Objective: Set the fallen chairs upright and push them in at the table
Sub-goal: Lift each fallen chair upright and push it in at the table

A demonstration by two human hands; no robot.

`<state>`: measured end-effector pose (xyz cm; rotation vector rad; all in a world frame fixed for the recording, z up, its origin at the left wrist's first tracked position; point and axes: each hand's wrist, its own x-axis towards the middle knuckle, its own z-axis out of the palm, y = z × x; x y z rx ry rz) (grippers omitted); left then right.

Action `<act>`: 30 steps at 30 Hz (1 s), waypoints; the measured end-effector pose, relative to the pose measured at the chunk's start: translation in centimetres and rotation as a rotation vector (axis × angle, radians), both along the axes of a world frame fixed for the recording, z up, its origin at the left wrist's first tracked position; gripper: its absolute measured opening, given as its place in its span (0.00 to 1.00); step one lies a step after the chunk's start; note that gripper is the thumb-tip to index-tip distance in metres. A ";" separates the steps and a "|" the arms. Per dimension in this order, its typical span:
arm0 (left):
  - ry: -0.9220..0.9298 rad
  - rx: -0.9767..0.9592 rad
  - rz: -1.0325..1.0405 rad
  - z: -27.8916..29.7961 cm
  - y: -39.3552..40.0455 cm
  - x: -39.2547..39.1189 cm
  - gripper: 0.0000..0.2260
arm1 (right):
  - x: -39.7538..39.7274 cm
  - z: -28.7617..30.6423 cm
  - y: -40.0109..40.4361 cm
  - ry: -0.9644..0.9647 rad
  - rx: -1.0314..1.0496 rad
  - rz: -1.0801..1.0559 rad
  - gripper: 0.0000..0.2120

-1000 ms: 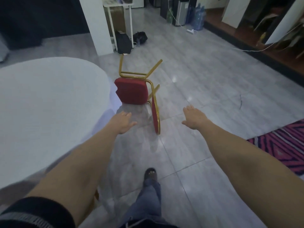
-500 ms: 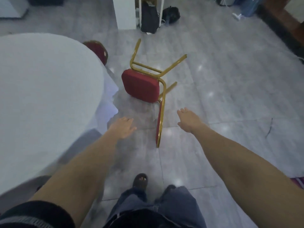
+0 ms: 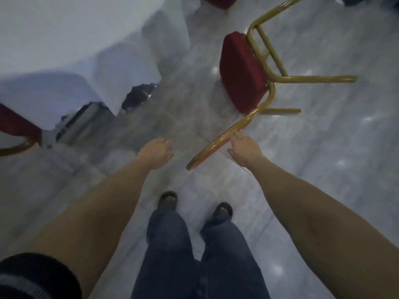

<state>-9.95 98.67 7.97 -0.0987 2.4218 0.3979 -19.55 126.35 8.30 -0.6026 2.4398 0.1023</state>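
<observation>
A fallen chair (image 3: 241,76) with a red seat and gold metal frame lies on its back on the grey tiled floor, legs pointing right. Its backrest rim runs down-left along the floor. My right hand (image 3: 244,148) is open, fingertips at the right side of that backrest rim, touching or nearly touching it. My left hand (image 3: 156,152) hovers to the left of the rim, fingers loosely curled, holding nothing. The round table with a white cloth (image 3: 71,39) fills the upper left.
Another red chair (image 3: 15,126) shows at the left edge by the table, and part of a third red chair (image 3: 218,1) at the top. The table's metal base (image 3: 86,119) shows under the cloth. My feet stand just below the hands.
I have stepped closer and bent down, so the chair is now much nearer. Both hands have reached forward to either side of the backrest rim, the right one arriving at it.
</observation>
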 end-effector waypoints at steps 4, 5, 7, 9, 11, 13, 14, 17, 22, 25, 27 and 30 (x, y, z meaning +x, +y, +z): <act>-0.043 -0.004 0.090 -7.5 4.8 0.0 0.27 | -1.6 -7.1 2.1 0.006 -0.049 0.090 0.30; -0.048 -0.004 0.104 -9.5 6.0 -0.2 0.28 | -1.9 -8.9 2.6 0.023 -0.053 0.123 0.30; -0.054 0.013 0.149 -13.2 8.0 -0.7 0.31 | -2.7 -12.5 3.6 0.043 -0.060 0.163 0.30; -0.041 0.026 0.210 -17.0 9.6 -1.2 0.33 | -3.5 -16.0 4.4 0.060 -0.060 0.191 0.31; -0.032 0.035 0.264 -20.5 10.5 -1.5 0.36 | -4.3 -19.0 4.9 0.101 -0.085 0.222 0.31; -0.026 0.061 0.319 -23.7 11.1 -1.7 0.36 | -5.0 -21.4 5.2 0.132 -0.109 0.251 0.31; -0.016 0.077 0.347 -24.9 11.3 -1.9 0.34 | -5.3 -22.4 5.3 0.143 -0.119 0.262 0.31; 0.053 0.104 0.417 -27.4 11.4 -2.1 0.17 | -5.5 -24.6 5.6 0.190 -0.113 0.305 0.32; 0.177 0.099 0.418 -27.5 10.9 -1.4 0.08 | -5.1 -24.8 5.4 0.234 -0.115 0.317 0.34; 0.214 0.079 0.374 -24.8 10.3 -1.6 0.11 | -5.0 -22.4 4.2 0.243 -0.122 0.345 0.34; 0.227 0.066 0.362 -22.2 9.6 -1.5 0.11 | -5.0 -20.0 2.9 0.232 -0.153 0.368 0.34; 0.246 0.044 0.350 -17.2 8.6 -1.1 0.11 | -4.9 -15.4 0.3 0.204 -0.195 0.402 0.33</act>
